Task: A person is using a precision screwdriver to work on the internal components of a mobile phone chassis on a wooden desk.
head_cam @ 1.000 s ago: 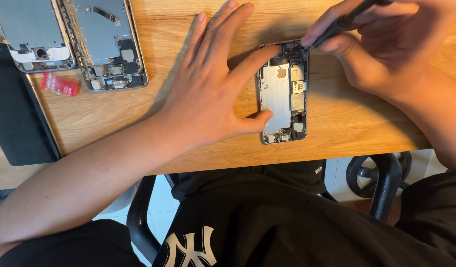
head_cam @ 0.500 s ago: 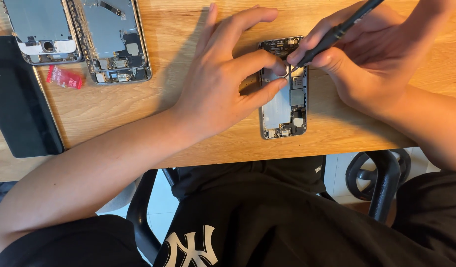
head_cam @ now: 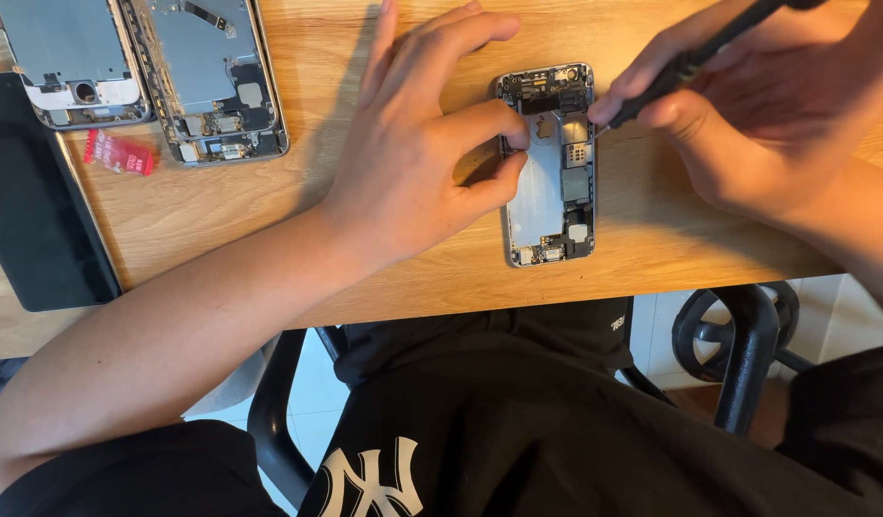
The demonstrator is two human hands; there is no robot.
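Head view shows a wooden table from above, with an opened phone lying near its front edge. The phone's back is off and its small parts show. Its long side runs from near to far, with the far end a little past the fingers.

The left hand lies just to the left of the phone. Its thumb and first finger pinch the phone's left edge, about halfway along, and the other fingers are spread flat on the wood.

The right hand is on the right side of the phone. Its fingers are pressed together around a thin black tool. The tool slants down and to the left, and its tip sits at the phone's right edge, near the far end. So the spot being worked on lies to the left of the right hand, and the right hand is the nearer one to it.

Far to the left lie two more opened phones, a small red packet and a flat black slab.
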